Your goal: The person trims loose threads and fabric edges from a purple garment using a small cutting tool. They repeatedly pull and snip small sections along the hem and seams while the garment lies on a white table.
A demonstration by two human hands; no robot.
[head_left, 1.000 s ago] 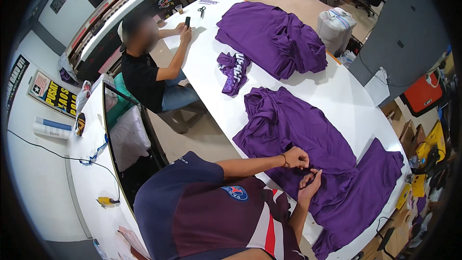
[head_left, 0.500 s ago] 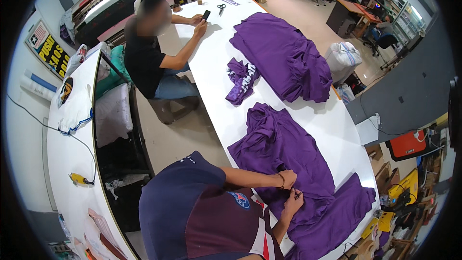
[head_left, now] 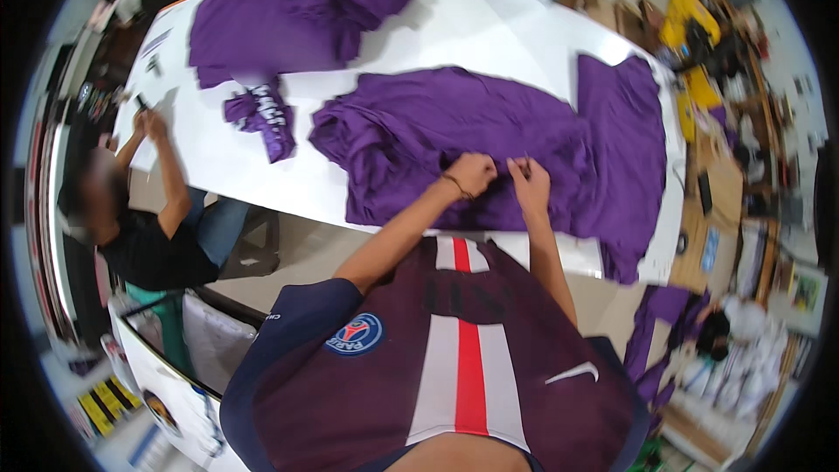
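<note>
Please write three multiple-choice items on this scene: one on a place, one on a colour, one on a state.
1. Where does the small crumpled purple cloth lie on the white table?
A. left of the spread purple garment
B. on the floor
C. under the person's hands

2. What colour is the heap of garments at the table's far end?
A. yellow
B. purple
C. white

3. How are the left hand and right hand?
A. both flat and open
B. both lifted clear of the table
C. both pinching the spread garment's fabric

Answers: 1 A, the cloth sits apart to its left. 2 B, the heap matches the spread garment. 3 C, both hands' fingers are closed on the fabric.
</note>
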